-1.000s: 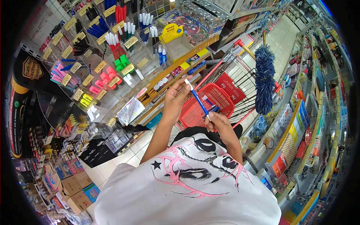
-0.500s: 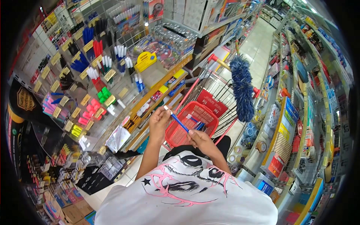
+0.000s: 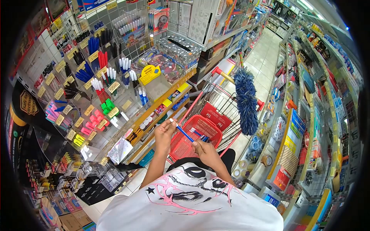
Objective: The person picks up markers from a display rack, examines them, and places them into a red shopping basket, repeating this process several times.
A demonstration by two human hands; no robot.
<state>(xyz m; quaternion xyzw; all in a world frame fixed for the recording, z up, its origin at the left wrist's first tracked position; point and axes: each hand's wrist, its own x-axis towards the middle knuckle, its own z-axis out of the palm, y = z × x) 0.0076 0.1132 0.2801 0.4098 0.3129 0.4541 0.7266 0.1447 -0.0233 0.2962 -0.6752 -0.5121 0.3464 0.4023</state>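
Blue pen (image 3: pixel 185 132) with white end, center of view, held slantwise over red basket (image 3: pixel 197 134). Left hand (image 3: pixel 164 133) pinches the white end at the pen's 10 o'clock; right hand (image 3: pixel 204 149) pinches the other end at 4 o'clock. Basket sits in shopping cart (image 3: pixel 219 101), pens inside. Fluffy blue duster (image 3: pixel 246 102) at 1 o'clock from pen, highlighters (image 3: pixel 108 106) at 10 o'clock, on the pen display (image 3: pixel 127 104). Shelves (image 3: pixel 308 115) at 3 o'clock.

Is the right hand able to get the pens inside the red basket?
Probably: the red basket looks open on top, near the right hand. But its fingers hold the blue pen, so it may need freeing before grabbing the pens inside.
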